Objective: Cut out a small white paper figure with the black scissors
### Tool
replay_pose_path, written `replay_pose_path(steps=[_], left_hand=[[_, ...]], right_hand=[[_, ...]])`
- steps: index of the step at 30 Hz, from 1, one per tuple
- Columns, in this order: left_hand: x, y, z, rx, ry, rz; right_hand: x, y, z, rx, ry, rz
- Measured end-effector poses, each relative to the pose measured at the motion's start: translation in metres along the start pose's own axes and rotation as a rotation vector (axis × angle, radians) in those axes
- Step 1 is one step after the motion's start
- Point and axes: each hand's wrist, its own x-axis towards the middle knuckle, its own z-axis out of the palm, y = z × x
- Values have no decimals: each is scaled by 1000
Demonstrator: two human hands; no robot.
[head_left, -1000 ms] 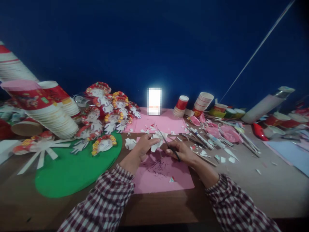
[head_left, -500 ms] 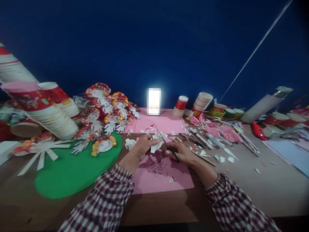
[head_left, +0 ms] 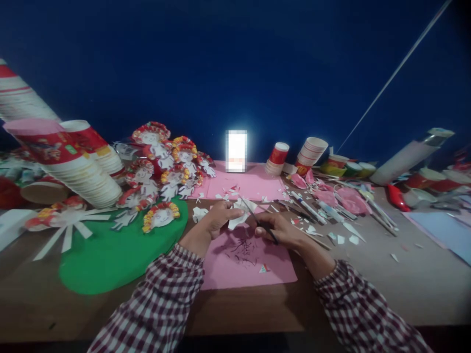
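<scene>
- Desk [head_left: 368, 279]: brown top carrying everything. From the pink sheet [head_left: 243, 269], I see bare room only towards the near edge and to the near right.
- Green oval sheet [head_left: 110, 255]: lies flat just left of the pink sheet, with paper dolls [head_left: 162, 166] and leaning cup stacks [head_left: 81, 166] at its far side. I judge that side too crowded for a wide elbow swing.
- Pink sheet: flat at the middle of the desk, scribbled with dark marks, under both hands.
- Left hand [head_left: 217, 218]: over the far left corner of the pink sheet, fingers pinched on the white paper piece [head_left: 239, 215].
- Right hand [head_left: 281, 230]: over the far right corner, closed round the scissors [head_left: 257, 220], whose thin blades point up and left into the paper. I cannot tell whether the blades are parted.
- White paper piece: held just above the far edge of the pink sheet, between the two hands. I judge it light, limp and easy to tear, best pinched close to the cut line so it does not flop.
- Pens [head_left: 309, 208] and scraps [head_left: 346, 239]: strewn right of the pink sheet. The loose bits look likely to slide under a sleeve.
</scene>
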Motion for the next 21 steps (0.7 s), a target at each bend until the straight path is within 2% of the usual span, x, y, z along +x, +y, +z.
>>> replay_pose_path(steps=[8,21], left_hand=[[-2,3,-4,-8,-30,-51],[-1,3,-7,-5,-44,-42]], right_hand=[[0,2,-1,-7,-23,-3],[0,1,-1,-45,-21,4]])
